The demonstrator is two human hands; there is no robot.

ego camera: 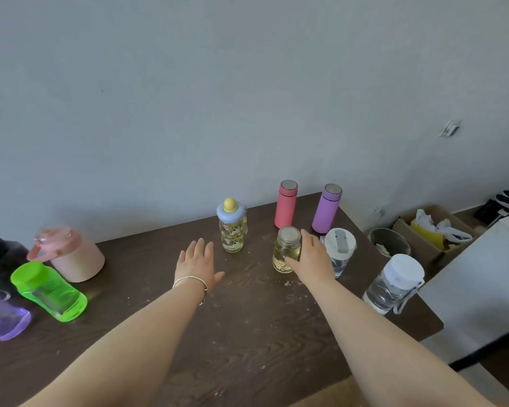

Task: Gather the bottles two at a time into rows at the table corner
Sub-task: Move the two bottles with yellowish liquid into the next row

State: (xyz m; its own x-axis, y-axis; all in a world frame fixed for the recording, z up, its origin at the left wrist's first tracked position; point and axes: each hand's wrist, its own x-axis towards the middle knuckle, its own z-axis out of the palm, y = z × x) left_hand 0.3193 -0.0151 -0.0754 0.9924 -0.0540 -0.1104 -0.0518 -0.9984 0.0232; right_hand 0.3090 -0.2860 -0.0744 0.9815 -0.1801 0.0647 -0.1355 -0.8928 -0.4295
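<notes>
- The small clear bottle (286,254), holding yellowish liquid under a pale round cap, stands upright with its long axis vertical on the dark table (247,333), near the far right corner.
- The right hand (313,259) wraps its fingers (293,263) around this bottle's side.
- The left hand (199,264) hovers flat, fingers spread wide and holding nothing, just short of the upright cartoon-print bottle (231,227) with its blue collar and yellow knob.
- Behind stand a coral flask (285,204) and a purple flask (326,209), both upright.
- Two clear white-lidded bottles (340,254) (394,284) crowd the right side; the nearer one sits just behind the right hand.
- At the left stand a pink jug (71,255), a green bottle (49,292) and a violet bottle (2,315).
</notes>
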